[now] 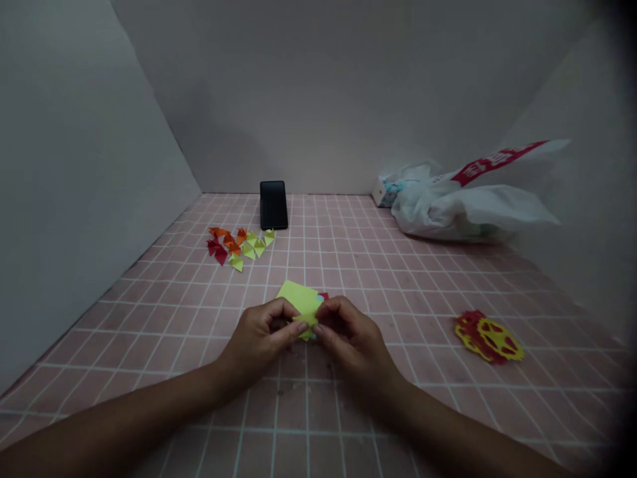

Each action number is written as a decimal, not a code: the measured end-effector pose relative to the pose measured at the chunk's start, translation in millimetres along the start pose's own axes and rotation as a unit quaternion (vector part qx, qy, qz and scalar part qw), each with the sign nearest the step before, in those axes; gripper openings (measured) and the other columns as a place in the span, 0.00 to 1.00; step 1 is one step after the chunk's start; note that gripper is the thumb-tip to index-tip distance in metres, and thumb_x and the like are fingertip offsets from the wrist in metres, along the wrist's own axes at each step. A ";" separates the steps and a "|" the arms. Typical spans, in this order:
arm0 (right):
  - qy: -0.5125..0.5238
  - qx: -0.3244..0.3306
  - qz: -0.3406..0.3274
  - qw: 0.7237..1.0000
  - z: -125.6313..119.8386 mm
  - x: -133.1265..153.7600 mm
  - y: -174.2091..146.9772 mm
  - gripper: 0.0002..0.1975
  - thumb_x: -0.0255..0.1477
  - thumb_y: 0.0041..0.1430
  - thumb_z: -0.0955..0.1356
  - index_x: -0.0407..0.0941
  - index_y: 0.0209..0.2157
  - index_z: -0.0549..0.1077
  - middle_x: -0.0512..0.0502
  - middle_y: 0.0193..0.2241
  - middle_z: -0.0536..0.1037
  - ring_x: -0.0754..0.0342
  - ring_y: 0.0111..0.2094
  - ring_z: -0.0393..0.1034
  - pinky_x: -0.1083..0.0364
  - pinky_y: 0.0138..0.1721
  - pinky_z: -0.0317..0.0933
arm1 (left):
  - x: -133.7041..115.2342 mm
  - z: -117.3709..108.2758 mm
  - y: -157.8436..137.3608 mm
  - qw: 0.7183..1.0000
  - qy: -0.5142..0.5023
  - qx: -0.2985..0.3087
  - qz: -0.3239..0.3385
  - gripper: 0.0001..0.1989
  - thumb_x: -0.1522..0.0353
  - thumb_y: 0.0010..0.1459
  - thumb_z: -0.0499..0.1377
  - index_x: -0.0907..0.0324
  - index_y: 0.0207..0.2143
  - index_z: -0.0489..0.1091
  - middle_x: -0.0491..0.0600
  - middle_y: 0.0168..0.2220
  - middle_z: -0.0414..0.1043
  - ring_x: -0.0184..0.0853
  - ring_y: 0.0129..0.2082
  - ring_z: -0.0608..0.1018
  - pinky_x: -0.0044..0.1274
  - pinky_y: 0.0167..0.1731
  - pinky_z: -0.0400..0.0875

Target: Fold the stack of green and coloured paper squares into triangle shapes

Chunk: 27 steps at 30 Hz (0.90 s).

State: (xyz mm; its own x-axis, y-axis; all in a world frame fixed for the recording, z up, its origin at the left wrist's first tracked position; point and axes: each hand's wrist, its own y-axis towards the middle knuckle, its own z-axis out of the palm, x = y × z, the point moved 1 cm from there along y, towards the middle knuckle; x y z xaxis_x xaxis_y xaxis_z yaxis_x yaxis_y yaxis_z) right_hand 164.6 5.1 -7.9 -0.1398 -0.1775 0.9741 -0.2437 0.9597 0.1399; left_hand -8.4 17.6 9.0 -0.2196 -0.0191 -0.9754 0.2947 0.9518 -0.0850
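Note:
My left hand (263,332) and my right hand (351,335) meet at the middle of the table. Thumb and fingers of each hand pinch a small piece of yellow paper (307,320), which looks folded. Just behind and below it lies a flat yellow paper square (296,293), with bits of blue and red paper showing at its right edge. My fingers partly cover these sheets. Farther off to the left, several small folded paper figures (233,247) in red, orange and yellow lie in a group.
A black phone (273,204) leans upright near the back wall. At the back right are a white plastic bag (448,209) with red print and a small box (384,191). Red and yellow cut-out gear-like shapes (490,337) lie to the right on the pink checked tablecloth (199,411).

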 end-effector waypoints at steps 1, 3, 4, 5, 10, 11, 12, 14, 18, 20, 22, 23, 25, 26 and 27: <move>0.007 -0.001 0.001 1.000 0.1 -1.1 -0.2 0.03 0.27 0.60 0.66 0.46 0.34 0.65 0.50 0.30 0.67 0.55 0.31 0.62 0.56 0.32 0.58 | 0.2 -0.1 0.2 1.000 -0.001 0.001 -0.001 0.08 0.65 0.54 0.61 0.60 0.28 0.68 0.42 0.21 0.68 0.26 0.19 0.72 0.18 0.21 0.65; 0.016 -0.002 0.003 1.000 0.2 -2.6 -0.4 0.04 0.26 0.60 0.66 0.47 0.35 0.65 0.50 0.30 0.66 0.55 0.31 0.62 0.57 0.32 0.58 | 0.7 -0.3 0.4 1.000 -0.005 0.005 -0.011 0.07 0.65 0.54 0.61 0.61 0.28 0.68 0.42 0.22 0.69 0.26 0.18 0.72 0.18 0.20 0.64; 0.017 -0.002 0.004 1.000 0.2 -2.9 -0.4 0.04 0.25 0.60 0.66 0.47 0.35 0.65 0.50 0.30 0.66 0.55 0.31 0.62 0.56 0.32 0.58 | 0.9 -0.3 0.4 1.000 -0.006 0.006 -0.016 0.07 0.65 0.54 0.61 0.61 0.29 0.68 0.41 0.22 0.69 0.26 0.17 0.72 0.18 0.19 0.64; 0.017 -0.001 0.006 1.000 0.1 -2.9 -0.4 0.04 0.25 0.60 0.66 0.47 0.35 0.65 0.50 0.30 0.66 0.55 0.31 0.62 0.56 0.33 0.58 | 1.2 -0.3 0.4 1.000 -0.005 0.007 -0.020 0.07 0.65 0.55 0.61 0.61 0.29 0.68 0.41 0.22 0.69 0.25 0.17 0.72 0.17 0.19 0.64; 0.010 -0.005 0.006 1.000 0.2 -0.8 -0.5 0.02 0.26 0.60 0.66 0.46 0.33 0.66 0.50 0.29 0.66 0.55 0.30 0.61 0.56 0.32 0.57 | 1.4 -0.1 -0.3 1.000 -0.003 0.005 -0.013 0.07 0.66 0.56 0.60 0.60 0.29 0.68 0.41 0.20 0.70 0.26 0.16 0.72 0.17 0.19 0.63; 0.016 -0.008 0.007 1.000 0.3 -0.5 -0.5 0.02 0.26 0.60 0.65 0.46 0.34 0.66 0.50 0.29 0.67 0.55 0.30 0.61 0.56 0.32 0.57 | 1.6 -0.1 -0.4 1.000 -0.003 0.005 -0.011 0.07 0.66 0.56 0.59 0.60 0.29 0.67 0.41 0.19 0.69 0.27 0.16 0.72 0.18 0.19 0.63; 0.023 -0.009 0.007 1.000 0.4 -0.3 -0.4 0.02 0.27 0.60 0.65 0.46 0.34 0.66 0.50 0.30 0.67 0.55 0.30 0.62 0.56 0.32 0.58 | 1.9 -0.1 -0.4 1.000 -0.005 0.006 -0.012 0.07 0.65 0.57 0.59 0.59 0.29 0.67 0.40 0.18 0.69 0.27 0.16 0.72 0.18 0.19 0.64; 0.022 -0.011 0.004 1.000 0.5 0.1 -0.2 0.01 0.27 0.61 0.65 0.46 0.34 0.66 0.50 0.30 0.67 0.55 0.31 0.63 0.56 0.33 0.58 | 3.1 0.0 -0.4 1.000 -0.015 0.011 -0.021 0.08 0.64 0.57 0.59 0.59 0.30 0.66 0.41 0.18 0.70 0.28 0.16 0.72 0.18 0.18 0.64; -0.005 -0.005 -0.005 1.000 0.0 1.1 -0.5 0.03 0.27 0.60 0.65 0.46 0.32 0.68 0.49 0.30 0.67 0.54 0.31 0.63 0.56 0.32 0.58 | 6.1 0.1 0.1 0.999 -0.037 0.014 -0.036 0.09 0.63 0.57 0.60 0.60 0.30 0.66 0.43 0.19 0.72 0.29 0.18 0.74 0.19 0.21 0.67; 0.017 -0.002 0.003 1.000 -0.6 1.5 -1.0 0.03 0.28 0.62 0.64 0.46 0.34 0.68 0.49 0.31 0.68 0.54 0.31 0.63 0.56 0.32 0.58 | 7.2 -0.1 0.6 0.998 -0.047 0.013 -0.029 0.09 0.63 0.56 0.60 0.60 0.30 0.66 0.44 0.21 0.74 0.30 0.21 0.76 0.20 0.24 0.69; 0.045 -0.002 0.016 0.999 -1.2 1.7 -1.3 0.03 0.29 0.63 0.63 0.46 0.36 0.68 0.50 0.30 0.68 0.55 0.30 0.63 0.56 0.31 0.58 | 8.0 -0.1 1.3 0.998 -0.058 0.012 -0.029 0.08 0.64 0.56 0.60 0.60 0.31 0.67 0.44 0.22 0.74 0.30 0.22 0.76 0.21 0.26 0.70; 0.055 -0.003 0.023 0.998 -1.5 1.8 -1.3 0.03 0.30 0.64 0.63 0.46 0.37 0.67 0.50 0.29 0.68 0.55 0.29 0.63 0.56 0.31 0.58 | 8.3 -0.1 1.6 0.998 -0.062 0.012 -0.031 0.08 0.65 0.56 0.60 0.60 0.31 0.67 0.44 0.22 0.75 0.30 0.23 0.77 0.21 0.26 0.70; 0.062 0.000 0.035 0.997 -1.8 1.9 -0.7 0.04 0.30 0.63 0.63 0.46 0.35 0.68 0.51 0.27 0.67 0.56 0.28 0.62 0.56 0.30 0.57 | 8.4 0.0 2.1 0.997 -0.069 0.013 -0.034 0.08 0.65 0.56 0.61 0.60 0.31 0.67 0.44 0.22 0.75 0.30 0.23 0.77 0.21 0.27 0.70; 0.061 0.002 0.039 0.997 -1.8 2.0 -0.2 0.04 0.30 0.63 0.63 0.45 0.34 0.68 0.51 0.27 0.68 0.56 0.27 0.62 0.56 0.29 0.57 | 8.3 0.1 2.2 0.997 -0.070 0.015 -0.036 0.08 0.65 0.56 0.61 0.60 0.31 0.67 0.44 0.23 0.74 0.29 0.23 0.77 0.20 0.26 0.70; 0.059 0.004 0.045 0.997 -1.7 1.9 0.3 0.04 0.30 0.62 0.63 0.45 0.34 0.68 0.51 0.26 0.68 0.56 0.27 0.62 0.56 0.29 0.56 | 8.3 0.2 2.2 0.997 -0.069 0.017 -0.038 0.08 0.65 0.56 0.61 0.60 0.31 0.67 0.44 0.23 0.74 0.29 0.22 0.76 0.20 0.25 0.69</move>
State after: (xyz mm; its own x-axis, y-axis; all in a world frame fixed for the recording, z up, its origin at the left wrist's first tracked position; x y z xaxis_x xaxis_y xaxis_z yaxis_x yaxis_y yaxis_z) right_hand 165.9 5.5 -5.7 -0.0480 -0.0628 0.9969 -0.2431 0.9687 0.0493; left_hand -9.4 19.5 0.7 -0.1131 -0.1348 -0.9844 0.3144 0.9350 -0.1641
